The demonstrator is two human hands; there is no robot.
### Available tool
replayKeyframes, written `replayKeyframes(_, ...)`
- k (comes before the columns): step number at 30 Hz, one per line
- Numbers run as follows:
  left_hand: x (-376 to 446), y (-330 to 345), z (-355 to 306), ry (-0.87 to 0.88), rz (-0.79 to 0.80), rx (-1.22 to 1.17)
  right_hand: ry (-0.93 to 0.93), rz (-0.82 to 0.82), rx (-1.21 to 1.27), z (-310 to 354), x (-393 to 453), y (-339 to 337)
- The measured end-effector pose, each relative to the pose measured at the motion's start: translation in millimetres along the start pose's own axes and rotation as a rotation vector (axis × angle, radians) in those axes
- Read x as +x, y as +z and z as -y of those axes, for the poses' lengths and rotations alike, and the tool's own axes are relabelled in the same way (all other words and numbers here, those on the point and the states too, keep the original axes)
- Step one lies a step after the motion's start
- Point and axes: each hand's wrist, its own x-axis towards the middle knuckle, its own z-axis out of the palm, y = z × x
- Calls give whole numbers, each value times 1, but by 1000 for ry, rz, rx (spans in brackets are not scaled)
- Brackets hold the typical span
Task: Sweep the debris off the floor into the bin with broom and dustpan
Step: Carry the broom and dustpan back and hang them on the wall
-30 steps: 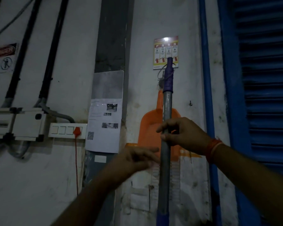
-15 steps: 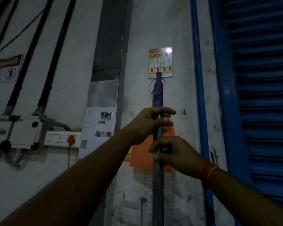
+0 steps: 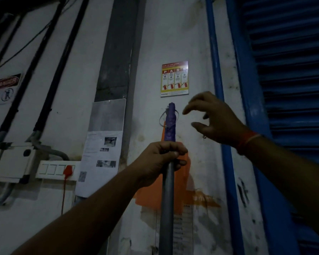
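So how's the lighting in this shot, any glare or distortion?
Head view: dim overall, corners dark; glare spot on the extinguisher poster; wide-angle bend in the blue frame; left hand on the broom handle is sharp, right hand slightly soft.

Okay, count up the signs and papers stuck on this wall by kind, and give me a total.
Fire extinguisher poster: 1
Danger sign: 1
Printed paper sheet with photos: 1
Blank laminated sheet: 1
Total: 4
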Motion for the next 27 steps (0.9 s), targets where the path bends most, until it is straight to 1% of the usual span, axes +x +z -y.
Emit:
replayKeyframes(5,8,-21,23,14,34,9,-243,107,-195,-13,36,58)
replayKeyframes(7,14,-36,32,18,40,23,-301,111,-206,-16,44,75)
replayKeyframes(9,21,-52,39,23,54,16,-289,102,-139,-20,52,88)
replayKeyframes(10,25,-60,42,23,64,9,-251,86,-88,-22,57,93)
replayKeyframes(12,34,-72,48,23,94,3,-102,18,24,-28,66,104)
replayKeyframes(14,44,-81,55,24,123,-16,118,-79,175,-32,78,115)
replayKeyframes(16,53,-85,61,21,149,-30,338,-190,380,-39,91,124)
replayKeyframes(18,62,-87,66,27,171,-29,487,-270,502,-46,104,133)
replayKeyframes(22,80,-94,70,48,180,-26,671,-258,562,-68,125,152)
replayKeyframes(27,98,-102,69,51,150,-54,795,-243,538,-82,143,169)
